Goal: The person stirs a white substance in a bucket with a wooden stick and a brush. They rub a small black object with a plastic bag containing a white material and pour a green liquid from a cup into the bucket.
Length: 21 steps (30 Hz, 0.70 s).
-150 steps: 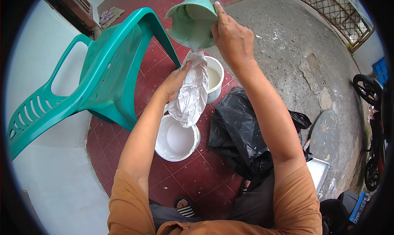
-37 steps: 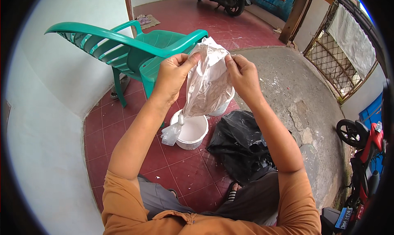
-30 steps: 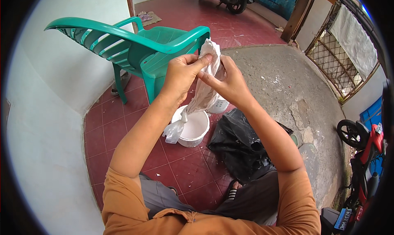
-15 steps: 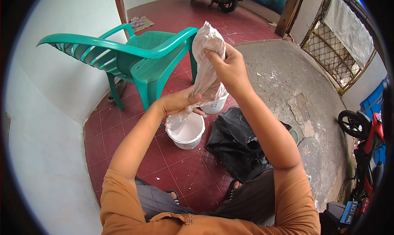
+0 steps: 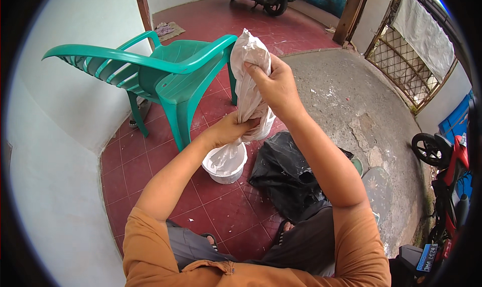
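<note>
A long, crumpled plastic bag (image 5: 249,94), whitish and smeared inside with pale stuff, hangs slantwise between my hands. My right hand (image 5: 275,84) grips its bulky upper part, thumb across the front. Lower down, my left hand (image 5: 232,131) is wrapped round the narrowed part of the bag, with some fingers hidden. The bag's loose, clear lower end dips into a small white bucket (image 5: 224,177) on the floor. Behind the bag a second white container (image 5: 268,127) is partly hidden.
A green plastic chair (image 5: 188,84) stands beyond my left arm. Black plastic sheeting (image 5: 286,169) lies crumpled right of the bucket, on red tiles (image 5: 201,227). Rough concrete (image 5: 341,101) stretches to the right, with a red motorcycle (image 5: 454,186) at its edge. A pale wall (image 5: 60,151) rises at left.
My left hand has closed round the bag's neck, where its fingers were stretched out before. The bag's loose end has moved further over the bucket.
</note>
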Each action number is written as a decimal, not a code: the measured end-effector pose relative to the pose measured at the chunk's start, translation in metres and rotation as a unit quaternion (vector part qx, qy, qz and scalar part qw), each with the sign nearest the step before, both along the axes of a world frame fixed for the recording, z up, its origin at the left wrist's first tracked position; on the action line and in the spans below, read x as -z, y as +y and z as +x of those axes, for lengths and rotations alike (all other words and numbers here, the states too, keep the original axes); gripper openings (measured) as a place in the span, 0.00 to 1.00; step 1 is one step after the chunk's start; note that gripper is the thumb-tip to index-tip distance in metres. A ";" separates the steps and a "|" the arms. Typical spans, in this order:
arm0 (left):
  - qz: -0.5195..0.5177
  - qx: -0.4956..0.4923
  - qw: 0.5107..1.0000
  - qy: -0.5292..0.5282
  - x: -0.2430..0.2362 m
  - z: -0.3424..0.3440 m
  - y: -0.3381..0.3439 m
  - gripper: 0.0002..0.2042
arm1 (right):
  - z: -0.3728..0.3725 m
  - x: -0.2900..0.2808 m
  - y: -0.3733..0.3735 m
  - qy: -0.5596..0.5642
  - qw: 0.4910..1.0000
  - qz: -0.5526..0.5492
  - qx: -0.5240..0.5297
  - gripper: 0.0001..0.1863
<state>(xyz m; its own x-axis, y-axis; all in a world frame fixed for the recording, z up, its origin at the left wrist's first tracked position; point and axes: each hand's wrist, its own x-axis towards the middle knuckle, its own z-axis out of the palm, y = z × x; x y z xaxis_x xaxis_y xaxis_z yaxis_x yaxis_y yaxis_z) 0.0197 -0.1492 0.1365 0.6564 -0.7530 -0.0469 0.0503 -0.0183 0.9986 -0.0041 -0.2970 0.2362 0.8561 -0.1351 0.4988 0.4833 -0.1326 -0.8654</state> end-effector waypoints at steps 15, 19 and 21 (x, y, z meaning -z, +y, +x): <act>-0.058 0.017 0.998 -0.002 -0.018 -0.006 0.001 0.21 | 0.005 0.003 0.004 -0.050 0.998 0.004 0.042 0.09; -0.071 -0.028 0.997 -0.009 -0.010 -0.005 -0.001 0.19 | 0.007 0.008 0.005 -0.061 0.997 0.004 0.045 0.08; -0.045 -0.051 0.997 -0.034 -0.016 -0.009 -0.004 0.21 | 0.004 0.004 0.004 -0.049 0.998 0.018 0.035 0.08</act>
